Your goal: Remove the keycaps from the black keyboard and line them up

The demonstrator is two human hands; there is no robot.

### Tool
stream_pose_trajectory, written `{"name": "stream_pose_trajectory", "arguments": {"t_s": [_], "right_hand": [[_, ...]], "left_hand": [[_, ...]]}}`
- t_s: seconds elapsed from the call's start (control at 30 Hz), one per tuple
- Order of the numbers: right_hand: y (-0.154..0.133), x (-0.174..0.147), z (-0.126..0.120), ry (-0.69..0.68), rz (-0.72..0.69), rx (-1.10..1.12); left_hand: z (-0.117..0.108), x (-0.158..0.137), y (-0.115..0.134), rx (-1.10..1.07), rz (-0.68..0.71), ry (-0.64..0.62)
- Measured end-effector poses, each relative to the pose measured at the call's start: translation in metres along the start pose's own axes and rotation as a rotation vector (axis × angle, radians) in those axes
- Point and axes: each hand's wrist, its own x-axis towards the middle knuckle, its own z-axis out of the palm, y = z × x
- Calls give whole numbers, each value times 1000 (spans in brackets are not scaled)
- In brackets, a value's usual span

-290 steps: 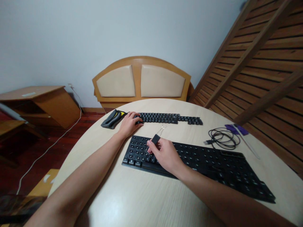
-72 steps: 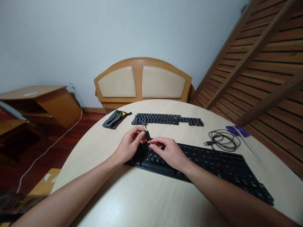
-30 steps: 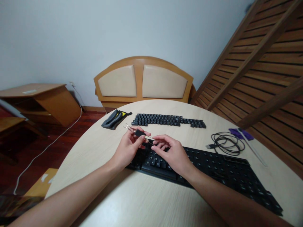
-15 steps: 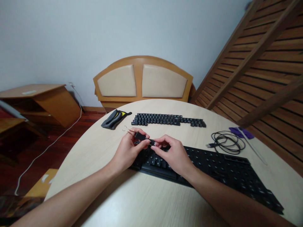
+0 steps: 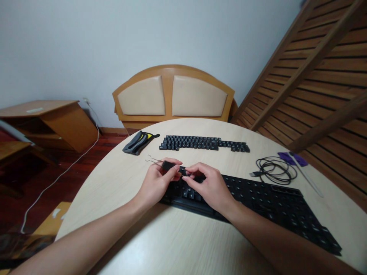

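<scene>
Left hand (image 5: 155,182) grasps the puller (image 5: 168,165), right hand (image 5: 211,185) seems pinching a cap (image 5: 188,175); many caps (image 5: 191,143) lie far, few remain on keyboard (image 5: 275,208).

The keyboard (image 5: 266,196), keycaps (image 5: 191,143) and tool handle (image 5: 168,165) are black; the cloth (image 5: 286,158) is purple, the pouch (image 5: 136,144) grey and yellow, the bench (image 5: 177,236) pale and wood-grained.

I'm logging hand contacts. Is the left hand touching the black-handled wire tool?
Touching. The head view shows the left hand closed on the handle of the black-handled wire tool, with two bent wire ends poking out.
</scene>
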Motion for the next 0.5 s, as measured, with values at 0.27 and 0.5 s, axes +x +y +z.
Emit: {"name": "stream_pose_trajectory", "arguments": {"t_s": [0.27,0.5], "right_hand": [[0,0,-3,5,-71,-86],[1,0,-3,30,-72,-39]], "left_hand": [[9,-7,-4,-215,-161,110],[6,-5,-5,-291,-214,85]]}}
